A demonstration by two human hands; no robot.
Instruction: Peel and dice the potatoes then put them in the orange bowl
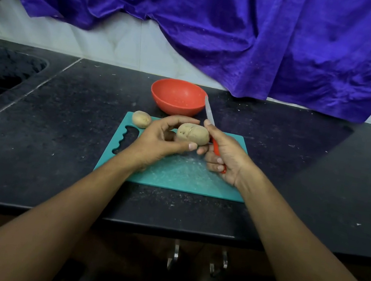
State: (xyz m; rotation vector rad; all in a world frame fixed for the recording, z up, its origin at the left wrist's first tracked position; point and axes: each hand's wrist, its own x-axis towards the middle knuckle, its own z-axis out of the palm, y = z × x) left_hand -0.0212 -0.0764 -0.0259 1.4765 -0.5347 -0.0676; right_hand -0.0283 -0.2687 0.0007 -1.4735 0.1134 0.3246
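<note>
While the fingers (182, 119) of the left hand (161, 138) curl over the far side of a potato (193, 134) and its thumb presses along the near side, the potato is held just above the teal cutting board (175, 174), unpeeled, with a short score across its skin. Touching the potato's right end is the right hand (226, 159), whose fingers are wrapped round the red handle of a knife (209, 114); its thumb lies up by the base of the blade, and one fingertip reaches under the potato. The blade points up and away, its tip in front of the right rim of the orange bowl (177, 109). Both palms are turned inward toward each other, wrists raised off the board, and the two bare forearms come in from the near left and near right corners to meet over the board's middle. A second potato (141, 119), also unpeeled, lies on the board's far left corner, beside the grip cut-out and apart from the left hand. The bowl stands on the black counter (59, 146) just beyond the board's far edge. A sink (4, 67) is set into the counter at far left, and a purple cloth (241, 41) hangs down the wall behind.
</note>
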